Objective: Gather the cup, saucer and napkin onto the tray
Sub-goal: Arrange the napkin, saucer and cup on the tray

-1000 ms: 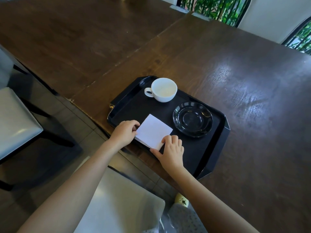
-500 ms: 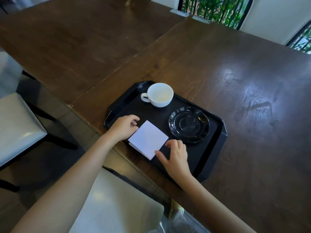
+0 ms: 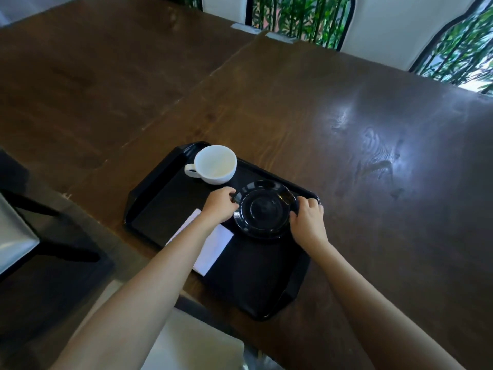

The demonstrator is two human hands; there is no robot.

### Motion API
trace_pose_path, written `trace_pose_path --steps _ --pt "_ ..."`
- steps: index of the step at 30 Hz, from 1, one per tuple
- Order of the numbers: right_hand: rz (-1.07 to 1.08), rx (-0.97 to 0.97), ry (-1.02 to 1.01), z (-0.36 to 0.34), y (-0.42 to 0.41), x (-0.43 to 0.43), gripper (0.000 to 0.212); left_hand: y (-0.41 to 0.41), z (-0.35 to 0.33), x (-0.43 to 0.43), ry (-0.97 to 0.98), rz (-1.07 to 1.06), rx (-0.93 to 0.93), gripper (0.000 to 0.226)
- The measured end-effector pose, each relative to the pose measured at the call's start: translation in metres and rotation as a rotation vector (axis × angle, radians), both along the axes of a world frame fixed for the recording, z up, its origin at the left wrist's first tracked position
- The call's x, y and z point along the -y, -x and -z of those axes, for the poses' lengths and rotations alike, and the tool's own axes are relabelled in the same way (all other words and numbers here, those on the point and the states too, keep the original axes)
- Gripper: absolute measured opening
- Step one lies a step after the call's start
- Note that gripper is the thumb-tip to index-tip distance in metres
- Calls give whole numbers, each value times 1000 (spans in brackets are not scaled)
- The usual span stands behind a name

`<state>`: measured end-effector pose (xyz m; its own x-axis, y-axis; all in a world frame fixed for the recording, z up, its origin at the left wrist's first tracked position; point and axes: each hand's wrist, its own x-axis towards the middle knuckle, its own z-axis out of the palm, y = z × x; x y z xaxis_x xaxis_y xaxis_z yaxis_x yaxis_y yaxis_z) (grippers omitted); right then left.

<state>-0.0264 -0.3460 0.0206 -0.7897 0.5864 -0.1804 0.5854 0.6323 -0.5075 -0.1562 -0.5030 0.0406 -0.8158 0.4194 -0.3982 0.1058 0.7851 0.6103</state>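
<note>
A black tray (image 3: 149, 206) lies at the near edge of the dark wooden table. On it stand a white cup (image 3: 216, 164) at the far left corner, a black saucer (image 3: 264, 209) in the middle right, and a white folded napkin (image 3: 216, 247) near the front, partly hidden under my left forearm. My left hand (image 3: 220, 204) grips the saucer's left rim. My right hand (image 3: 306, 220) grips its right rim. The saucer looks slightly tilted; whether it is off the tray floor I cannot tell.
The wooden table (image 3: 346, 129) stretches far and right, joined to a second table (image 3: 93, 76) at the left. A white chair seat (image 3: 192, 345) sits below me and another (image 3: 13, 236) at the left. Windows with green plants (image 3: 298, 17) line the back.
Both hands left the napkin and moved forward to the saucer's two sides. The napkin stays on the tray. The camera moved closer and tilted up.
</note>
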Motion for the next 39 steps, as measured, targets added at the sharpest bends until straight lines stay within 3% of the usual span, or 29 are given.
trace_pose_path --steps 7,15,19,24,29,32,39 --pt "4 -33 96 2 10 -5 38 4 10 -2 -21 -89 49 46" --pt "13 -51 95 -1 15 -16 38 11 12 0 -122 -165 115 41" --pt "-39 -171 59 -15 39 -25 38 19 13 26 -184 -469 66 30" --pt "-286 -152 314 -34 118 -18 46 32 14 36 -455 -784 125 44" --pt "-400 5 504 -28 169 6 50 38 14 18 -561 -766 95 38" --pt "-432 -33 514 -22 171 16 46 41 14 15 -603 -794 92 41" --pt "-502 -35 485 -8 158 17 80 47 14 21 -708 -757 142 42"
